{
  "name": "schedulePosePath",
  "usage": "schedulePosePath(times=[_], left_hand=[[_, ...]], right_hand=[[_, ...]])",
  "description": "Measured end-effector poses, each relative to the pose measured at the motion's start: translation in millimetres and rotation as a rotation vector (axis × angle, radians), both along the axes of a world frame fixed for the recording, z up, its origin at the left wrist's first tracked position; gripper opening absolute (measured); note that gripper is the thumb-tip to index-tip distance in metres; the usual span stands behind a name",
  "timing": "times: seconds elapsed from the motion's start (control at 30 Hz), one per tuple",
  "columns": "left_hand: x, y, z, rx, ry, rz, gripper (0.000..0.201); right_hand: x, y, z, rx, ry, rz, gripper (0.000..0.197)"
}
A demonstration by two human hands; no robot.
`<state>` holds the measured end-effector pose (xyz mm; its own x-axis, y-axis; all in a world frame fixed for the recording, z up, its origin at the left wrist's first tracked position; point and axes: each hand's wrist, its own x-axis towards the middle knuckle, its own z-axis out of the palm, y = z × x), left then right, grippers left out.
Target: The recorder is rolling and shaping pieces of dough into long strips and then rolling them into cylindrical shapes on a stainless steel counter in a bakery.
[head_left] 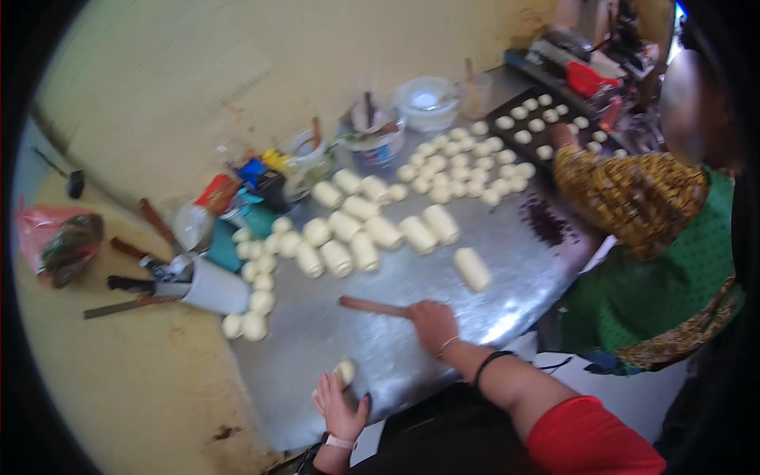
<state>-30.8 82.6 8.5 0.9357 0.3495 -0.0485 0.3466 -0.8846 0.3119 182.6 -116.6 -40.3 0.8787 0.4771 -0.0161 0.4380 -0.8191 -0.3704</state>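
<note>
My left hand lies near the table's front left edge, fingers stretched out and thumb apart. It touches a small pale piece of dough, partly hidden behind the fingers. To the right, my right hand is closed around one end of a thin wooden rolling pin, which points left just above or on the metal table; I cannot tell which. Beyond the pin stand rolled dough cylinders in loose rows. A single dough cylinder rests apart, nearest my right hand.
Small dough balls cluster at the back, others line the left edge. A co-worker's hand reaches over a dark tray of dough balls at right. A white container of tools lies left; tubs stand along the wall.
</note>
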Motion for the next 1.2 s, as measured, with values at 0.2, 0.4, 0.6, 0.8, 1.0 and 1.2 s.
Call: schedulePosePath(times=[0.2, 0.4, 0.6, 0.8, 1.0, 1.2], left_hand=[[-14, 90, -60, -0.432, 0.075, 0.154, 0.099], [44, 85, 57, -1.515, -0.105, 0.803, 0.075], [16, 29, -9, -1.789, 0.030, 0.876, 0.052], [-10, 12, -4, -0.880, 0.135, 0.425, 0.041], [41, 9, -26, 0.211, -0.296, -0.060, 0.056], [27, 2, 2, -0.110, -0.202, 0.018, 0.092]], right_hand=[[-9, 1, -7, 0.126, -0.237, -0.006, 0.015], [-9, 1, -12, 0.122, -0.191, -0.026, 0.024], [-10, 6, -15, 0.154, -0.210, -0.028, 0.031], [-6, 2, -21, 0.180, -0.250, -0.003, 0.031], [-8, 1, -9, 0.213, -0.284, 0.013, 0.031], [-13, 0, 17, 0.177, -0.156, 0.107, 0.022]])
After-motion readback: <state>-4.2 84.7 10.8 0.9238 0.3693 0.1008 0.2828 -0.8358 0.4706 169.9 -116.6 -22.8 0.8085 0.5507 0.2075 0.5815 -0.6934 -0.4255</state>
